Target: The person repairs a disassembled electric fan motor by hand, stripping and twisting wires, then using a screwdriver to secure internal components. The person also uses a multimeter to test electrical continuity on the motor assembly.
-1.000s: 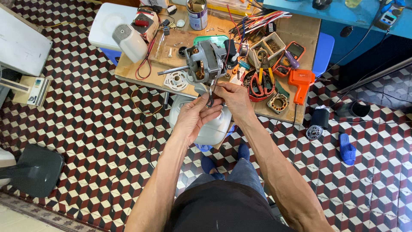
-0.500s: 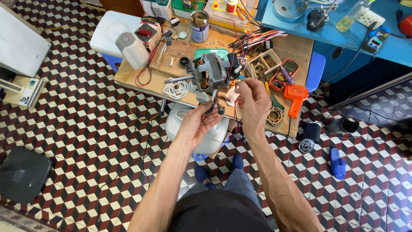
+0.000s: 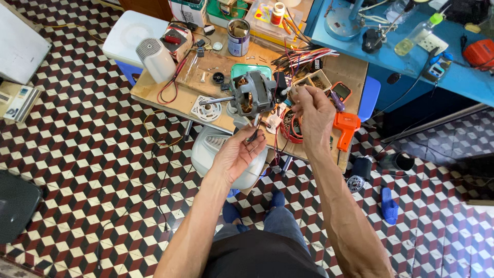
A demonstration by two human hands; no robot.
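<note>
A grey electric motor point(image 3: 251, 97) with copper windings and a steel shaft lies on the wooden workbench point(image 3: 164, 92). My left hand point(image 3: 237, 152) is just below it, palm up, pinching the ends of dark wires that hang from the motor. My right hand point(image 3: 311, 114) is raised to the right of the motor, fingers closed on a thin white wire end near a bundle of coloured wires point(image 3: 303, 56).
The bench also carries an orange soldering gun point(image 3: 345, 126), a metal tin point(image 3: 238, 37), a white round fan-like part point(image 3: 154, 57), a small box of parts point(image 3: 314, 81) and red leads. A white appliance housing point(image 3: 226, 154) sits beneath. Blue table point(image 3: 411, 51) at right; checkered floor.
My right hand has lifted up and to the right, away from the left hand, drawing a wire with it. The view has shifted closer to the bench.
</note>
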